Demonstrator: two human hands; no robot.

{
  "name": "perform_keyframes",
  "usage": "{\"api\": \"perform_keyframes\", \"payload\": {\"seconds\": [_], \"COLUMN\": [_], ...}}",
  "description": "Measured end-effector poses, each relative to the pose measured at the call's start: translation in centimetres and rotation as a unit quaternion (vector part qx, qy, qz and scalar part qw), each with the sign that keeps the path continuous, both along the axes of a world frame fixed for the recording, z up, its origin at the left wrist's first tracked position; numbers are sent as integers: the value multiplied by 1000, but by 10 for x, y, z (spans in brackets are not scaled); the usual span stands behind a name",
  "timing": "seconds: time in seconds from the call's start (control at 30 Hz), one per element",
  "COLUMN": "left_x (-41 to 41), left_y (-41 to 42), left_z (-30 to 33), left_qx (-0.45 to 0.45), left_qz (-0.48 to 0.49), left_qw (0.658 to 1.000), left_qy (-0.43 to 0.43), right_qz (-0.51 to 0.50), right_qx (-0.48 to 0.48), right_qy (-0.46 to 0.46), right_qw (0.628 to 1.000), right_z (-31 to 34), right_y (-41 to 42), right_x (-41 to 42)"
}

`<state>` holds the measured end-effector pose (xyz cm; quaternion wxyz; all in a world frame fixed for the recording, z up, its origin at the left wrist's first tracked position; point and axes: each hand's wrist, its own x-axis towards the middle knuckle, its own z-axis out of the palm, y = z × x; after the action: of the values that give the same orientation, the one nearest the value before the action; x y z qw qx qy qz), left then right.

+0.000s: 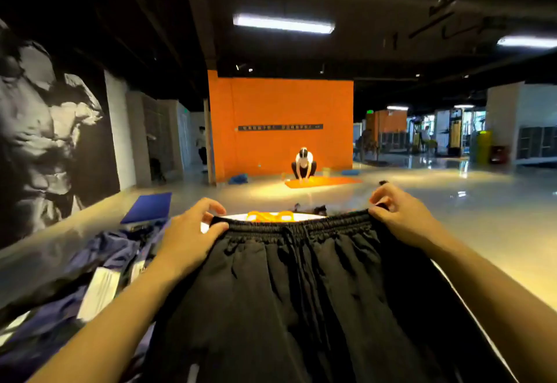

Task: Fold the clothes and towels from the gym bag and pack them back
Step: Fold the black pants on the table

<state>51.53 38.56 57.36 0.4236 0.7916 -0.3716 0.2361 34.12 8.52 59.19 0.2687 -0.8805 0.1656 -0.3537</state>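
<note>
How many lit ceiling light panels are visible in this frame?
4: one large panel centre, one at the right edge, two small distant ones right. Others may be hidden.

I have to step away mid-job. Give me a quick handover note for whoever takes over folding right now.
Left hand pinches the left end of the waistband of the black shorts; right hand pinches the right end. The shorts are held stretched out flat between them, drawstring side facing up, not yet folded.
A heap of dark blue clothing with white tags lies to the left, unfolded. Beyond the waistband, something white with orange shows, too hidden to identify. The gym bag is not clearly in view.
Left to do: fold the shorts, fold the blue heap, pack everything back.
</note>
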Motion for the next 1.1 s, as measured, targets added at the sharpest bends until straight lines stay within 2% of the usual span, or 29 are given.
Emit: {"api": "perform_keyframes", "payload": {"seconds": [0.13,0.27,0.37,0.47,0.77,0.87,1.1], "left_x": [8,16,34,54,108,125,158], "left_y": [-39,-58,-68,-75,-106,-117,-140], "left_z": [-133,-204,-210,-209,-214,-218,-223], "left_qx": [192,217,199,197,215,220,214], "left_qz": [91,108,100,92,83,108,115], "left_qw": [977,970,975,976,970,966,967], "left_qy": [23,34,10,-23,-71,-78,-81], "right_qz": [-100,-163,-179,-166,-176,-171,-179], "right_qx": [44,2,-95,-150,-193,-212,-217], "right_qy": [115,165,162,174,194,203,185], "right_qw": [987,973,966,959,946,940,942], "right_z": [-128,-206,-218,-218,-227,-232,-234], "right_y": [-10,-15,-23,-31,-63,-74,-98], "right_x": [37,51,60,77,125,141,179]}}
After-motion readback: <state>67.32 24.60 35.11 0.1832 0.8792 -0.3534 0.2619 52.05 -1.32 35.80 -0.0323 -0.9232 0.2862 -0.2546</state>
